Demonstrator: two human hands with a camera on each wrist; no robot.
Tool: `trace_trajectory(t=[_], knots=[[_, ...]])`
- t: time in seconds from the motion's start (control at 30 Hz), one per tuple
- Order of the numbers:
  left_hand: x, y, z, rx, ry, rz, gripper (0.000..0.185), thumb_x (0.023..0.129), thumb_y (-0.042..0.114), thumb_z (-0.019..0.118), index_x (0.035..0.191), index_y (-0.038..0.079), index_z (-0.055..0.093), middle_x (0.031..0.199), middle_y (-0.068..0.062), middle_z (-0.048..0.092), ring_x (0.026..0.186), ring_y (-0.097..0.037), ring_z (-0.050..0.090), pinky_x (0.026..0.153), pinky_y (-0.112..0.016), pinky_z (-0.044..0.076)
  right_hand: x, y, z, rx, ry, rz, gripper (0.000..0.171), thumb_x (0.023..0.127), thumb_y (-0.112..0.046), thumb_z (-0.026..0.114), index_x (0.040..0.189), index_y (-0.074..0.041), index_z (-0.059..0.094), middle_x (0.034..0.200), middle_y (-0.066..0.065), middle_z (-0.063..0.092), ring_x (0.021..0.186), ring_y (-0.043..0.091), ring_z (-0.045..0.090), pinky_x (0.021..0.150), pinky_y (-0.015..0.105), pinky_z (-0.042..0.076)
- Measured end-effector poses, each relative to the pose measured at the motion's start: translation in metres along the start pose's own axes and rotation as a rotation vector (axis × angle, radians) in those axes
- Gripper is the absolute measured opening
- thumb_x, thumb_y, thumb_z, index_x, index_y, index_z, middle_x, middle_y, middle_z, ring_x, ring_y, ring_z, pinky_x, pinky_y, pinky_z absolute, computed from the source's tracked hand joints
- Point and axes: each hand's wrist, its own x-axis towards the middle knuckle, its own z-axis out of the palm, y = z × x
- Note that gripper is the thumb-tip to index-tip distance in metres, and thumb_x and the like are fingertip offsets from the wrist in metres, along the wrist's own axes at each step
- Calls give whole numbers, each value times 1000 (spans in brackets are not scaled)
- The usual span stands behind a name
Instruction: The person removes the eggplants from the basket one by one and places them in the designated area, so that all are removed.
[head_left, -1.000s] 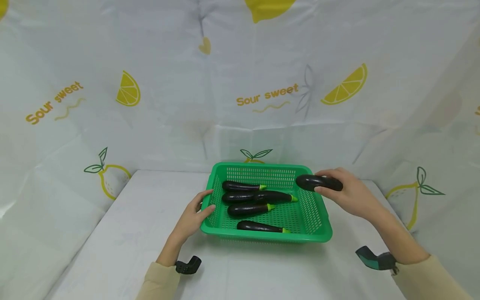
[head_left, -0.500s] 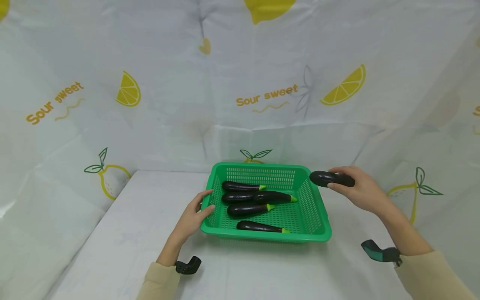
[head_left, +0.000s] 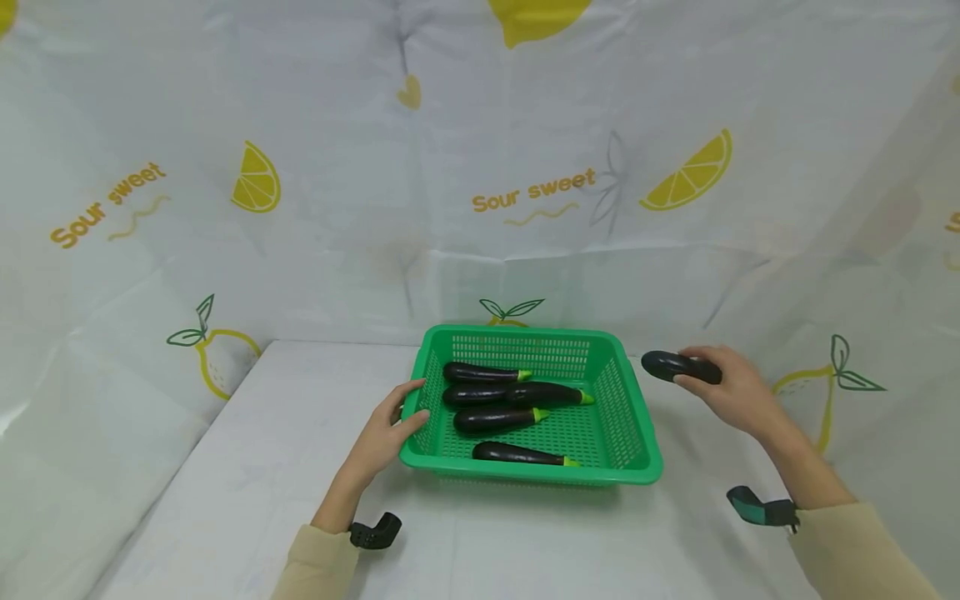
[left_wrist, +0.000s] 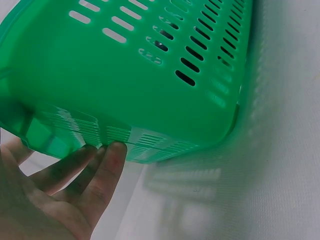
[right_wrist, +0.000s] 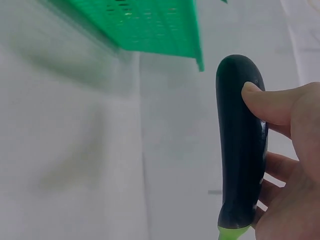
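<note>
My right hand (head_left: 735, 390) holds a glossy dark eggplant (head_left: 663, 365) in the air, just right of the green plastic basket (head_left: 525, 473). In the right wrist view the thumb lies across the eggplant (right_wrist: 237, 145) near its rounded end, the other fingers are behind it, and its green stem end points down. At the basket's left side my left hand (head_left: 381, 437) grips the rim, thumb over the edge. The left wrist view shows its fingers (left_wrist: 107, 170) against the outer wall under the rim. Several more eggplants (head_left: 495, 420) lie crosswise inside the basket, green stems to the right.
The basket stands on a white-covered table (head_left: 300, 500). A white curtain (head_left: 337, 208) printed with lemons hangs behind and at both sides, close to the basket's far edge. Each wrist wears a black camera mount (head_left: 377, 531).
My right hand has carried the eggplant rightward, from over the basket's right rim to outside it, and slightly lower in the last half second. The left hand and basket have stayed put.
</note>
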Motion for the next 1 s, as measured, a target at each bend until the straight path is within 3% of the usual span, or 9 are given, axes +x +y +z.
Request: trace_trajectory(t=[0.23, 0.53, 1.0], knots=[[0, 2, 1, -11, -2, 5, 56, 102, 27, 64, 154, 16, 44, 157, -18, 40, 139, -45, 44, 104, -60, 44, -2, 24, 15, -30, 46, -19, 42, 96, -20, 73, 127, 5, 62, 122, 32, 61, 108, 49, 56, 83, 64, 45], [0, 1, 1, -6, 5, 2, 56, 103, 26, 64, 154, 16, 44, 157, -18, 41, 139, -45, 45, 104, -59, 45, -6, 48, 46, -72, 3, 80, 44, 95, -22, 72, 128, 4, 61, 125, 36, 56, 113, 56, 51, 87, 74, 38], [0, 0, 0, -16, 4, -1, 56, 102, 29, 64, 154, 18, 45, 158, -16, 39, 140, -45, 43, 106, -61, 42, -11, 61, 76, -139, -51, 119, 41, 91, -16, 75, 125, 3, 61, 121, 39, 57, 111, 61, 50, 87, 75, 37]])
